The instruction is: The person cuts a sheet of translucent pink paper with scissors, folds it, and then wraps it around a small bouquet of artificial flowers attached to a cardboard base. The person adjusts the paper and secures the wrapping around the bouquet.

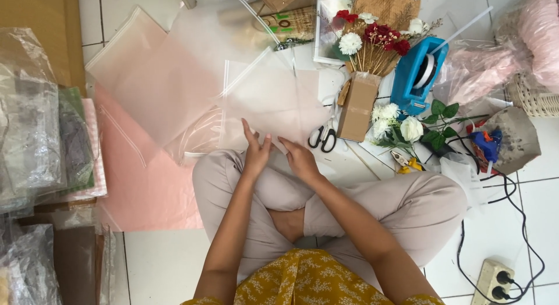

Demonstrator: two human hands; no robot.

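The left hand (256,150) lies flat with fingers stretched and together, pressing on the near edge of a translucent plastic sheet (273,101) rather than gripping it; the right hand (298,156) rests just beside it on the same edge, fingers loosely curled, and whether it pinches the film or only pins it down cannot be told from this view; the sheet spreads away from the hands across the tiled floor (512,223), just beyond the person's crossed legs, overlapping a larger clear sheet (151,78) and a pink sheet (140,177) to the left; judged from this, the step in hand is smoothing or squaring the film at its near edge, and any next move would call for both hands to keep the thin, slippery material flat and its edges aligned; just right of the sheet lie black-handled scissors (323,136), touching or nearly touching a brown cardboard box (356,107); beyond it stand a bunch of red and white flowers (372,40), a blue tape dispenser (419,72), white roses with green leaves (407,127) and a glue gun (486,145), its cable running towards a power strip (494,280); packed plastic bags (29,124) are stacked at far left.
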